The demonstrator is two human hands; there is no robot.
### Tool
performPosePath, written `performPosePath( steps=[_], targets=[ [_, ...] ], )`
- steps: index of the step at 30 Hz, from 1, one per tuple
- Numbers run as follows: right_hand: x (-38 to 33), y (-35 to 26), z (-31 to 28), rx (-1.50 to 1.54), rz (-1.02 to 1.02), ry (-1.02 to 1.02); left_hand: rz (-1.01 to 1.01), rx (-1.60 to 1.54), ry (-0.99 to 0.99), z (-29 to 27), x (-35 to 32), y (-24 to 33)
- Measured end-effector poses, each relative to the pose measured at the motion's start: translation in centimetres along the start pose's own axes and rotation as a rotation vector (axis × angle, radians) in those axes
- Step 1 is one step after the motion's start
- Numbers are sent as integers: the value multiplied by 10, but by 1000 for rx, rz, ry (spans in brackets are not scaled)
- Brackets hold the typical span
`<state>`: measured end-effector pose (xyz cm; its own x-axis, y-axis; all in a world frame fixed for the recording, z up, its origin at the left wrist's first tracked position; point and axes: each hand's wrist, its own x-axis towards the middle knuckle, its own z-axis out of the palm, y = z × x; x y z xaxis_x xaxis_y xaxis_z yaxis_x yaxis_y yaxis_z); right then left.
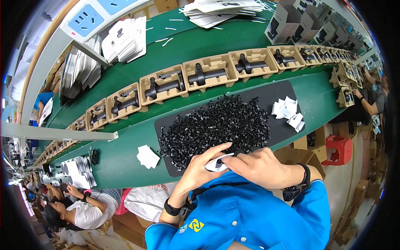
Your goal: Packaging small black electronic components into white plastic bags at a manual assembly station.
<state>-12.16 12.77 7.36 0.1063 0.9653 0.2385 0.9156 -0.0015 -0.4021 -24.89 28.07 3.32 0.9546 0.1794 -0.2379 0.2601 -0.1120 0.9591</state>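
Pinching a small white packet (216,165) between them, the left hand (200,166) and right hand (258,166) meet just above the near edge of the worktop (125,162), close to the blue-clad chest. The fingers of both hands are clenched on the packet; most of it is hidden under the right thumb and palm, so its exact shape is hard to make out.

Just beyond the hands lies a black mat (287,125) carrying a heap of small black plastic parts (216,127), too small to tell apart. On the mat's far right sits a loose cluster of white packets (288,112); to its left, on the green surface, lies another small white stack (147,157).

Farther off, a row of tan moulded trays (208,73), each cradling a black tube-shaped part, curves from left to right across the belt. Beyond it, white leaflets (125,39) lie far left and a flat white pile (223,10) far centre, cut off by the rim. Grey-and-black cartons (287,23) stand far right. A blue-and-white power strip (93,16) hangs overhead at far left. A red stool (338,149) stands at right.
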Motion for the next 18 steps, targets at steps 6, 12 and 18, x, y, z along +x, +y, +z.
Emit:
performPosePath(
  steps=[6, 12, 18],
  targets=[
    [5, -3, 6, -14, -77, -20, -2, -15, -2, -7, -5, -7],
    [8, -8, 0, 367, 93, -193, 15, -47, 114, -9, -11, -16],
    [8, -19, 20, 368, 163, -107, 19, -76, 116, -13, -14, -18]
  ],
)
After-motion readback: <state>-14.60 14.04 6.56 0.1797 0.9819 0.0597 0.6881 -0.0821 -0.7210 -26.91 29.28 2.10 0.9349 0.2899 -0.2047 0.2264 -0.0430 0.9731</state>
